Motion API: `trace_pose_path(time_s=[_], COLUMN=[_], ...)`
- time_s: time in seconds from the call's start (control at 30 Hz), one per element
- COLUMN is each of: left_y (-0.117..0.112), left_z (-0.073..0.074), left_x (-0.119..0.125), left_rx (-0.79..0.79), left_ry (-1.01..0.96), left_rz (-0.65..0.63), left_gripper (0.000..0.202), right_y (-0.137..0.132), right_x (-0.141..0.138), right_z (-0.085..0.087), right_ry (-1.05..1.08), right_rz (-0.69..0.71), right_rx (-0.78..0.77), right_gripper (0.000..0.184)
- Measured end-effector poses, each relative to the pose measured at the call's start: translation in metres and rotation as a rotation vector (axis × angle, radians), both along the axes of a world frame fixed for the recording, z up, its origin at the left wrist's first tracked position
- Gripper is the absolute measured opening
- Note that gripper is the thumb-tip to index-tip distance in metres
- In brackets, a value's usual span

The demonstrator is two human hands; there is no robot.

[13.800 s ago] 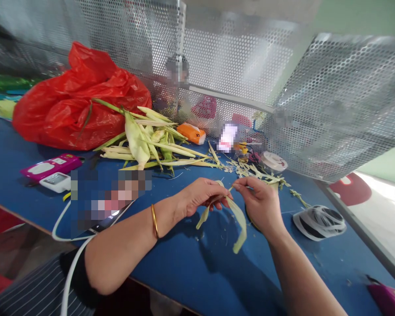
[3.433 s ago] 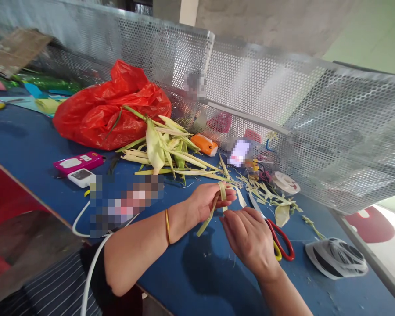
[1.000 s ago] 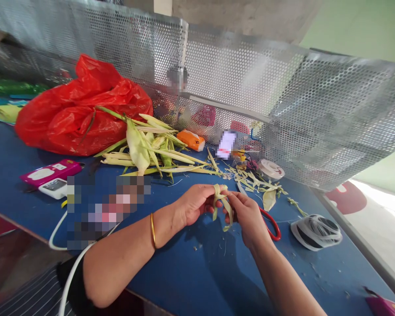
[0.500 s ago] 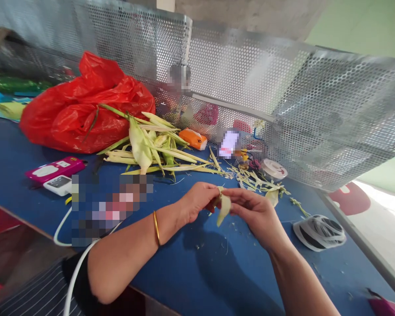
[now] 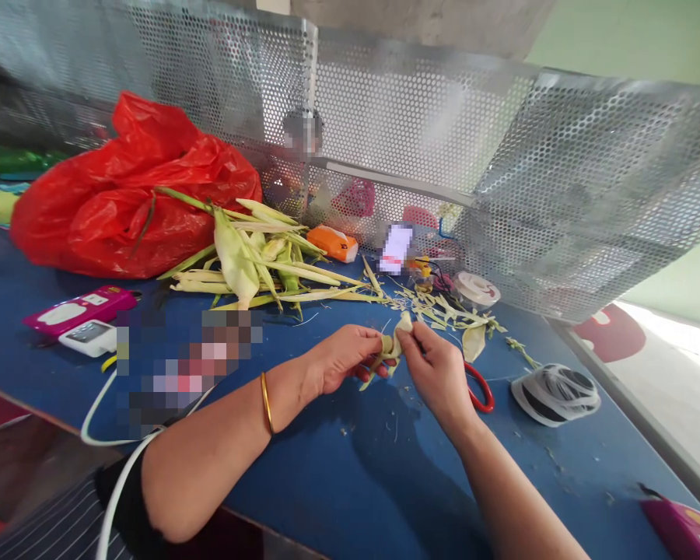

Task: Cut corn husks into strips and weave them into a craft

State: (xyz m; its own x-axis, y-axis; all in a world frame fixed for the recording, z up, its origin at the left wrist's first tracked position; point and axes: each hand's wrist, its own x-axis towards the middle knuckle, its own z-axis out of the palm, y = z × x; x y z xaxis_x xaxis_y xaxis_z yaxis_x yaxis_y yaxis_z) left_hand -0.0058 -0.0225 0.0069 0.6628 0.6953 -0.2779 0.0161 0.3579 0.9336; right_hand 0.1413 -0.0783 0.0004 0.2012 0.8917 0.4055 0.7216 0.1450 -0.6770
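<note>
Above the blue table, a pale green strip of corn husk (image 5: 388,346) is curled between my two hands. My left hand (image 5: 350,359), with a gold bangle at its wrist, grips the lower part. The upper end is pinched between the thumb and fingers of my right hand (image 5: 437,373). Beside my right hand lies a red loop handle (image 5: 485,395), apparently of scissors, the rest hidden behind the hand. Farther back is a heap of corn husks (image 5: 236,257), with cut husk scraps (image 5: 443,311) to its right.
A red plastic bag (image 5: 134,202) fills the back left. Behind stands a perforated metal screen (image 5: 385,117). On the right are a wrapped spool (image 5: 556,395) and a white tape roll (image 5: 477,289). A white cable (image 5: 129,474) crosses by my left arm.
My right hand has turned and now pinches the husk from above, raising its end. The red handle has come into sight beside it. The whole view has shifted slightly.
</note>
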Motion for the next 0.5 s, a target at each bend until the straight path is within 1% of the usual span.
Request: trace_pose_path(time_s=[0.13, 0.2, 0.3, 0.4, 0.5], left_y=[0.0018, 0.0023, 0.0027, 0.0031, 0.0030], left_z=[-0.0019, -0.0011, 0.0015, 0.0025, 0.0010], left_x=[0.0008, 0.0011, 0.0006, -0.0006, -0.0004], left_rx=[-0.015, -0.001, 0.019, 0.010, -0.003], left_ry=[0.033, 0.054, 0.056, 0.042, 0.041], left_rz=[0.127, 0.155, 0.125, 0.093, 0.089], left_gripper=[0.040, 0.042, 0.043, 0.042, 0.041], right_y=[0.0015, 0.0033, 0.0061, 0.0075, 0.0075], right_x=[-0.0003, 0.0011, 0.0045, 0.0062, 0.0045], right_z=[0.0012, 0.0004, -0.0015, -0.0016, -0.0018], right_ry=[0.132, 0.209, 0.277, 0.250, 0.247], right_rz=[0.024, 0.027, 0.005, -0.022, -0.027], right_rx=[-0.025, -0.062, -0.116, -0.110, -0.114], right_gripper=[0.030, 0.029, 0.027, 0.030, 0.031])
